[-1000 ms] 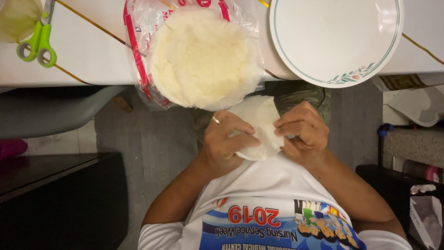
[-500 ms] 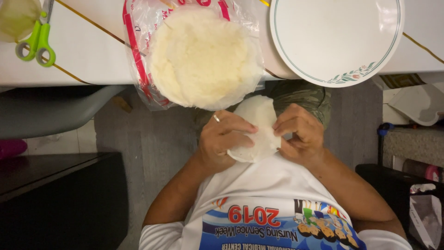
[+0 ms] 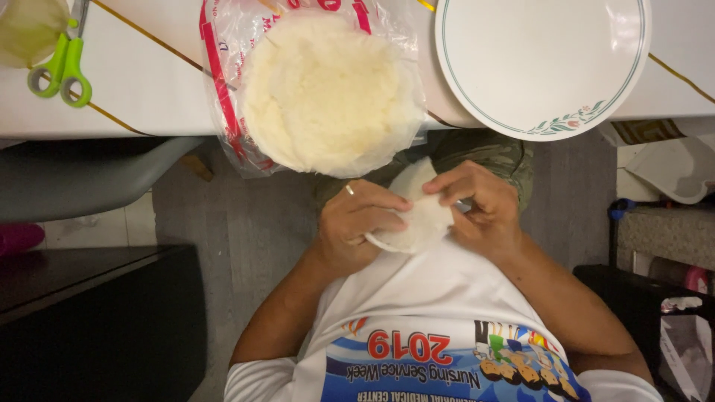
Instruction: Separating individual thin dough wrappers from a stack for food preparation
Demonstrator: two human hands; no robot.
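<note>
**Operator:** Both hands, status?

**Inspector:** Left hand [image 3: 357, 227] is closed onto a thin white round wrapper [image 3: 417, 216], fingers curled over its left edge; a ring sits on one finger. Right hand [image 3: 477, 205] pinches the same wrapper from the right, fingertips [image 3: 439, 187] pressed on its upper face. The wrapper is held between the two hands, close to the body, below the table edge and above the lap.

**Operator:** Surrounding items?

**Inspector:** On the white table [image 3: 134, 89], just beyond the hands, lies a stack of round white wrappers [image 3: 328, 89] inside a clear plastic bag with red trim [image 3: 216, 82]; the stack overhangs the table edge. To its right, a white plate with a green rim line [image 3: 544, 59], bare, also overhanging. Far left: green-handled scissors [image 3: 63, 67] beside a pale translucent container [image 3: 26, 26]. Scissors and bag are well apart.
</note>
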